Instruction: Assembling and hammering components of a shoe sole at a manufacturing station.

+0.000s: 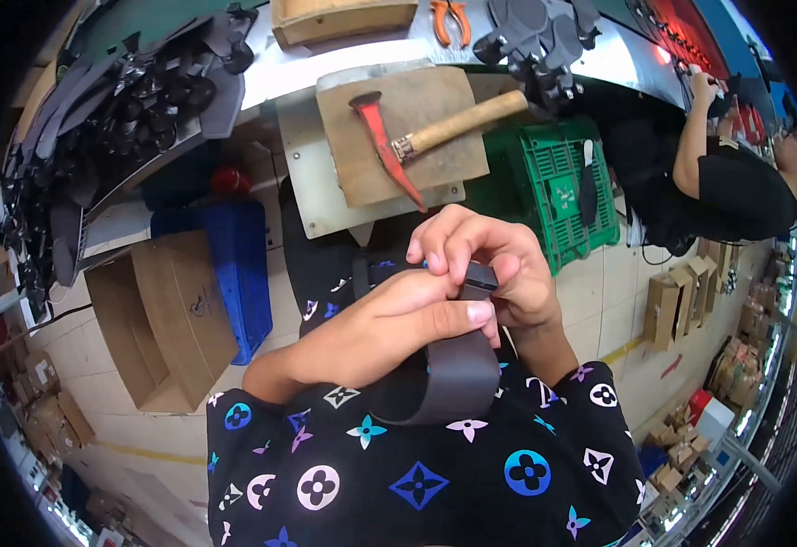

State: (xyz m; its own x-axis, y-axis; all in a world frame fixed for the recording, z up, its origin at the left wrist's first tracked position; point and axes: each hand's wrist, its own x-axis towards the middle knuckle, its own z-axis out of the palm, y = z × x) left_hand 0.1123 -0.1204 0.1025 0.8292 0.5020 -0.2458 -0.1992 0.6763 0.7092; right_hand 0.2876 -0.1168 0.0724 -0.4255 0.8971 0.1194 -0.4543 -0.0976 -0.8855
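You are holding a dark grey strap piece (448, 374) right at the middle of the view, just above your patterned black clothing (416, 465). It is curving into a loop that is hanging down toward six o'clock, while its upper end is poking up between your fingers.

Your left hand (398, 324) is coming in from eight o'clock, its fingers closing over the strap's upper part and the thumb pressing along the top edge. Your right hand (489, 264) is sitting at one o'clock from the left, touching it, with its fingers curling down and pinching the strap's square end.

At nine o'clock an open cardboard box (157, 319) is standing on the floor; what is inside it is not showing. Just beside it, toward ten o'clock, a blue crate (234, 264) is standing on edge. At two o'clock a green plastic crate (562, 187) is holding a dark flat piece leaning upright.

At twelve o'clock a hammer (435, 135) with a wooden handle and red head is lying on a worn board (398, 164) on a metal plate. Beyond it, orange pliers (451, 20) are lying on the bench. At ten to eleven o'clock a heap of black cut pieces (116, 118) is spreading along the bench. At two o'clock, well apart from you, another person (735, 182) in black is reaching up.
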